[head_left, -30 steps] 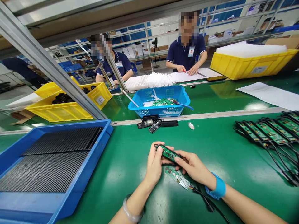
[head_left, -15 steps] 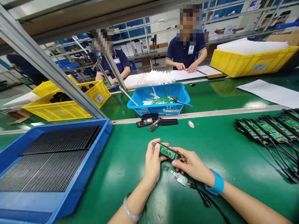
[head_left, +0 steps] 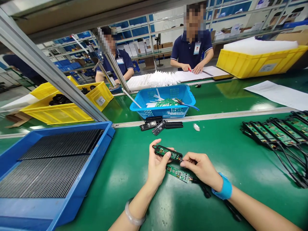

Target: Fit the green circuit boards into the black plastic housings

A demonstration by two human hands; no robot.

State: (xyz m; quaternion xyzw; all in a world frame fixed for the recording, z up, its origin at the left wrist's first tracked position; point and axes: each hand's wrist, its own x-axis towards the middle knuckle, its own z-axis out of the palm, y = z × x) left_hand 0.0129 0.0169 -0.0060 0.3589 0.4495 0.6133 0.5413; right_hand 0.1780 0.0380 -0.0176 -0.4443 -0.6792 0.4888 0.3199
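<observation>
My left hand (head_left: 155, 171) grips a slim black plastic case with a green circuit board (head_left: 165, 152) seated in it, thumb pressing on the board. At the case's right end, thumb and fingertips of my right hand (head_left: 203, 167) pinch the cable, where thin coloured wires meet the board. A second, bare circuit board (head_left: 179, 174) is just below the case, close to my left thumb, with wires at its right end. A black cable with a connector (head_left: 206, 193) hangs below my right hand, partly hidden by it.
Left stands a blue tray (head_left: 96, 160) of black strips. Several black case parts (head_left: 158, 127) lie before a blue basket (head_left: 163, 112) of ties. Cased boards with cables (head_left: 276, 133) are at right. Yellow bins (head_left: 262, 62) and two co-workers (head_left: 192, 48) are across the bench.
My left thumb has slid from the case's left end towards its right. My right hand has moved to pinch the cable at the case's end. The case lies a little flatter and further left.
</observation>
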